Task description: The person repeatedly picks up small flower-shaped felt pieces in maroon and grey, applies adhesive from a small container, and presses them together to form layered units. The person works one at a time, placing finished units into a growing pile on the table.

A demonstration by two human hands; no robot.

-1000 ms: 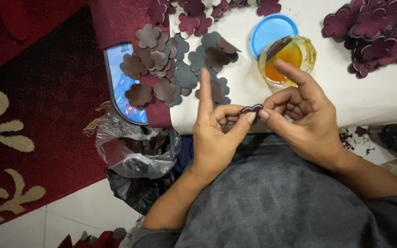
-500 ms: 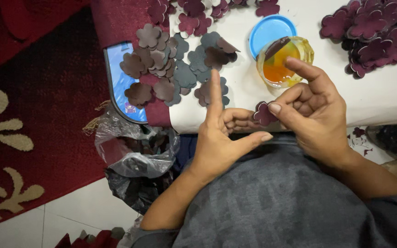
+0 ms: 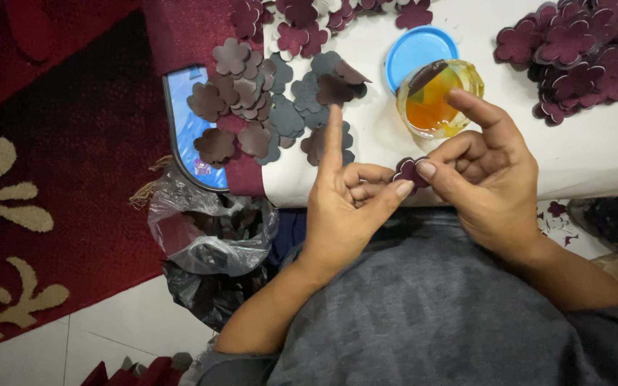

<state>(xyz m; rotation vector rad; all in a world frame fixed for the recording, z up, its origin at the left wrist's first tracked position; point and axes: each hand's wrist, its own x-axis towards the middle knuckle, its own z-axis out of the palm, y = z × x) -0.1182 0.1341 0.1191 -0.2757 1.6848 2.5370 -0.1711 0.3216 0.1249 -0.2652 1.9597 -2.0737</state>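
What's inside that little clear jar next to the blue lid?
The clear jar holds an amber-orange liquid, with a dark strip leaning across its rim. The jar's bottom is hidden by the liquid. The blue lid lies behind it.

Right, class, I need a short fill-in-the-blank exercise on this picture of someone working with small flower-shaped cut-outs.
1. The right hand pinches a small maroon ____-shaped piece between thumb and fingers.
2. The glass jar holds an ____ liquid.
3. Beside the jar lies a round ____ lid.
4. The left hand points its ____ finger straight up.

Missing words: flower; orange; blue; index
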